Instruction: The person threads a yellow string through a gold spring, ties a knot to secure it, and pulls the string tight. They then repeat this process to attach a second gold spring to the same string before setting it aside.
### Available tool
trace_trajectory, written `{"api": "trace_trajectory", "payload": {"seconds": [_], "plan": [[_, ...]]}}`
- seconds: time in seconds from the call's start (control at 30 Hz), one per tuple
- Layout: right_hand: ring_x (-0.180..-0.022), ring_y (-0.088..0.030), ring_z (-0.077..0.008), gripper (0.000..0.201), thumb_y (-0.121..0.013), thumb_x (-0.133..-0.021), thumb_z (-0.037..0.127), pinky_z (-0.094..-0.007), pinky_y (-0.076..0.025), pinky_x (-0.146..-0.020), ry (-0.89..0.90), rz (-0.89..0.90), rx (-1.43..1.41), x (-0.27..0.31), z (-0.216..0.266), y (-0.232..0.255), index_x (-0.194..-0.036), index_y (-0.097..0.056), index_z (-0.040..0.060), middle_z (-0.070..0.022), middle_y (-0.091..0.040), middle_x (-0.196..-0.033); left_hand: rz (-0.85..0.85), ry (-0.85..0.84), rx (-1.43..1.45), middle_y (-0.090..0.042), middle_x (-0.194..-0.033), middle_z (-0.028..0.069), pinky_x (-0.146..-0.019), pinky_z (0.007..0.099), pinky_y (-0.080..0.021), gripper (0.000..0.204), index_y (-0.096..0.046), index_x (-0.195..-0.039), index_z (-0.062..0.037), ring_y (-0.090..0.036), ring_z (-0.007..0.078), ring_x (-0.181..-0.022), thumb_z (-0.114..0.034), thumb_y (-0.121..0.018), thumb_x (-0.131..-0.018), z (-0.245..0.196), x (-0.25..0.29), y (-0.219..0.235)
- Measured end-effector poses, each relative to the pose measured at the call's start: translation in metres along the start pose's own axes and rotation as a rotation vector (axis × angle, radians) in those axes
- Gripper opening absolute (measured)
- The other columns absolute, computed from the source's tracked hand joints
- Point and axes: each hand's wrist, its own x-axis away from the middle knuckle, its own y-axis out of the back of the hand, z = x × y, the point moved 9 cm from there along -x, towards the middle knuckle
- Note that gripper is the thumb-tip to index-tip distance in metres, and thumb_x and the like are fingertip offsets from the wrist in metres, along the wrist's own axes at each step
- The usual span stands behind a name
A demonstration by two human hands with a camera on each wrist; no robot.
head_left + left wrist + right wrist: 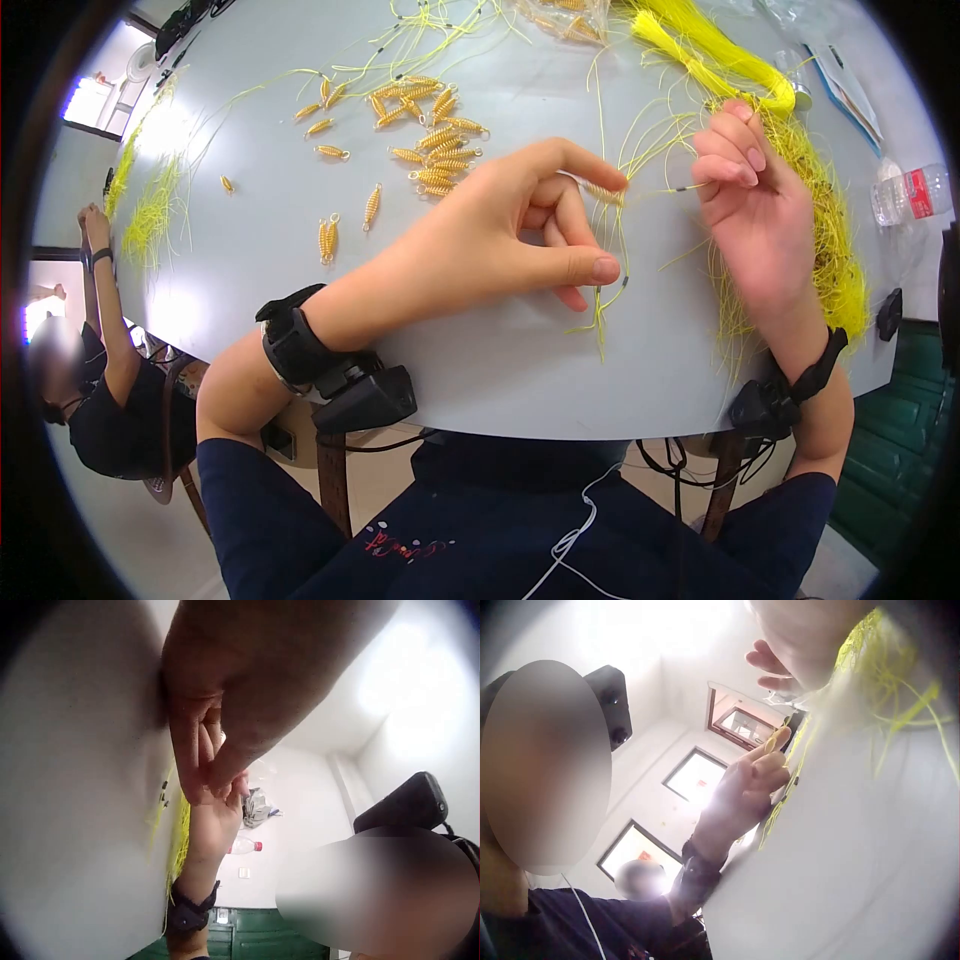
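- While its thumb is standing well apart from the index finger, the left hand is hanging partly open; a gold spring is showing near that fingertip, held or not I cannot tell.
- The right hand is pinching a yellow line, its fingers hiding the grip.
- Farther off, loose springs are lying clustered.
- A clear bag is running out of view.

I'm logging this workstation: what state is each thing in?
Springs: some heaped, others scattered
Thread: part bundled, part tangled
Bag: crumpled, springs inside
Bottle: upright, capped
Left hand: thumb and index finger apart
Right hand: curled, seemingly holding thread
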Motion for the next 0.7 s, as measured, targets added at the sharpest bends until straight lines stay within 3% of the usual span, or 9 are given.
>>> {"api": "trace_trajectory", "payload": {"seconds": [0.07, 0.13, 0.37, 0.4, 0.47, 0.5, 0.57, 0.63, 0.7], "plan": [[-0.062, -0.036, -0.0099, 0.009, -0.039, -0.093, 0.011, -0.0236, -0.036, -0.066, -0.019, 0.046, -0.040, 0.000, -0.001, -0.006, -0.087, -0.042, 0.0044, 0.0011, -0.034, -0.068, 0.073, -0.007, 0.018, -0.057, -0.074, 0.0004, -0.058, 0.0198, -0.048, 0.022, -0.053, -0.097, 0.0001, -0.055, 0.0055, -0.064, -0.009, -0.064, -0.080, -0.003, -0.001, -0.008], [-0.058, -0.030, -0.0109, 0.006, -0.034, -0.094, 0.007, -0.0231, -0.034, -0.058, 0.006, -0.048, -0.093, 0.001, -0.002, -0.004, -0.090, -0.036, 0.0021, -0.0012, -0.029, -0.067, 0.048, 0.019, 0.025, -0.056, -0.075, 0.0004, -0.057, 0.0193, -0.048, 0.021, -0.053, -0.095, 0.0001, -0.054, 0.0051, -0.064, -0.010, -0.063, -0.081, 0.002, -0.001, -0.006], [-0.059, -0.031, -0.0094, 0.011, -0.039, -0.094, 0.014, -0.0227, -0.032, -0.058, -0.016, 0.020, 0.066, 0.001, -0.003, -0.007, -0.089, -0.041, 0.0044, 0.0017, -0.030, -0.066, -0.070, -0.046, 0.125, -0.055, -0.083, 0.0013, -0.052, 0.0171, -0.044, 0.018, -0.055, -0.096, 0.0007, -0.049, 0.0035, -0.064, -0.013, -0.059, -0.084, -0.001, -0.003, 0.005], [-0.061, -0.034, -0.0097, 0.011, -0.038, -0.094, 0.015, -0.0232, -0.034, -0.061, -0.035, 0.094, 0.127, 0.002, -0.005, -0.014, -0.090, -0.041, 0.0051, 0.0014, -0.033, -0.068, -0.069, -0.045, 0.125, -0.055, -0.083, 0.0013, -0.052, 0.0171, -0.044, 0.018, -0.055, -0.096, 0.0007, -0.049, 0.0035, -0.064, -0.013, -0.059, -0.084, -0.001, -0.003, 0.004], [-0.064, -0.037, -0.0100, 0.012, -0.038, -0.094, 0.017, -0.0237, -0.037, -0.065, -0.054, 0.168, 0.184, 0.005, -0.012, -0.027, -0.092, -0.041, 0.0059, 0.0012, -0.036, -0.070, -0.149, -0.152, -0.063, -0.054, -0.088, 0.0001, -0.050, 0.0163, -0.041, 0.022, -0.057, -0.102, -0.0024, -0.047, 0.0033, -0.066, -0.012, -0.060, -0.082, -0.011, -0.003, 0.010], [-0.067, -0.038, -0.0102, 0.009, -0.038, -0.094, 0.017, -0.0243, -0.037, -0.068, 0.034, 0.156, 0.337, 0.009, -0.013, -0.040, -0.091, -0.039, 0.0081, 0.0018, -0.036, -0.070, -0.152, -0.149, -0.064, -0.054, -0.088, 0.0001, -0.050, 0.0163, -0.041, 0.022, -0.057, -0.102, -0.0024, -0.047, 0.0033, -0.066, -0.012, -0.060, -0.082, -0.009, -0.004, 0.012], [-0.070, -0.040, -0.0103, 0.008, -0.038, -0.094, 0.017, -0.0249, -0.037, -0.071, 0.120, 0.145, 0.485, 0.011, -0.011, -0.046, -0.091, -0.037, 0.0103, 0.0024, -0.037, -0.071, -0.165, -0.335, -0.540, -0.053, -0.091, -0.0008, -0.049, 0.0158, -0.038, 0.026, -0.059, -0.104, -0.0077, -0.047, 0.0038, -0.068, -0.010, -0.063, -0.078, -0.020, 0.000, 0.008], [-0.077, -0.042, -0.0107, 0.010, -0.041, -0.092, 0.022, -0.0273, -0.036, -0.078, 0.068, 0.350, 0.544, 0.016, -0.018, -0.059, -0.090, -0.036, 0.0134, 0.0038, -0.040, -0.074, -0.171, -0.301, -0.558, -0.053, -0.091, -0.0004, -0.050, 0.0163, -0.037, 0.023, -0.061, -0.100, -0.0094, -0.047, 0.0041, -0.069, -0.010, -0.064, -0.076, -0.022, -0.001, 0.008], [-0.076, -0.042, -0.0105, 0.011, -0.042, -0.092, 0.022, -0.0272, -0.036, -0.078, 0.056, 0.364, 0.558, 0.016, -0.020, -0.058, -0.090, -0.036, 0.0137, 0.0037, -0.040, -0.074, -0.171, -0.273, -0.572, -0.054, -0.091, 0.0000, -0.051, 0.0167, -0.037, 0.021, -0.064, -0.096, -0.0112, -0.048, 0.0045, -0.069, -0.011, -0.065, -0.075, -0.020, -0.003, 0.008]]}}
